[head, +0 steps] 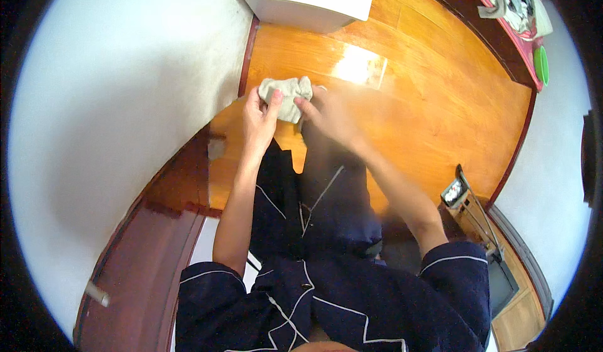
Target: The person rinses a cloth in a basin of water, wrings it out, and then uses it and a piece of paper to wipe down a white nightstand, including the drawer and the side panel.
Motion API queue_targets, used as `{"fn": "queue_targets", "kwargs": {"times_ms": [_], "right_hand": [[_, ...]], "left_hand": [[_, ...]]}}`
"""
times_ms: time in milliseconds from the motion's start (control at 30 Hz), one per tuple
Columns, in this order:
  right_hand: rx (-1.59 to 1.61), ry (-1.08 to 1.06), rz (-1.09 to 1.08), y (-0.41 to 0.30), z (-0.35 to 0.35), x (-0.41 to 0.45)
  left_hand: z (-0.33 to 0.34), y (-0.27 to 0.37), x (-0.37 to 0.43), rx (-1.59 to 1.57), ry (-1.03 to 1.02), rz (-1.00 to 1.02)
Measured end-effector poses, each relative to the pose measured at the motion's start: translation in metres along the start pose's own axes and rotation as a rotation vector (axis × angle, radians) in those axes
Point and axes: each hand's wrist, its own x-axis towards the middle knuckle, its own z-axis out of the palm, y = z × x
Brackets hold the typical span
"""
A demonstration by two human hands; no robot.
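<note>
A small off-white cloth is bunched between my hands in front of my legs, above the wooden floor. Whether it is a sock or a rag I cannot tell. My left hand grips its left side, thumb on top and fingers underneath. On the other side, my right hand pinches the cloth with its thumb on the near face; that hand and forearm are blurred. A bit of pale fabric shows past the right-hand knuckles. Most of the fingers are hidden behind the cloth.
Ahead stands a white cabinet against the white wall. Clothes lie in a pink tray beside a green bowl at upper right. A wooden desk is at lower right, a reddish-brown door at lower left.
</note>
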Motion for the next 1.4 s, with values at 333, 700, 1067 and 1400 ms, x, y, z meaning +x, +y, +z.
{"fn": "queue_targets", "kwargs": {"times_ms": [333,700,1067,1400], "right_hand": [[-0.028,-0.207,0.115,0.201,0.026,0.171],[0.397,-0.22,0.089,0.371,0.128,0.267],[0.15,0.57,-0.321,0.281,0.108,0.273],[0.036,0.536,-0.269,0.313,0.125,0.312]], "left_hand": [[0.035,-0.212,0.167,-0.226,-0.007,-0.158],[0.042,-0.365,0.291,-0.301,0.056,-0.092],[0.075,-0.286,0.323,-0.137,0.167,0.529],[0.063,-0.334,0.367,-0.141,0.245,0.534]]}}
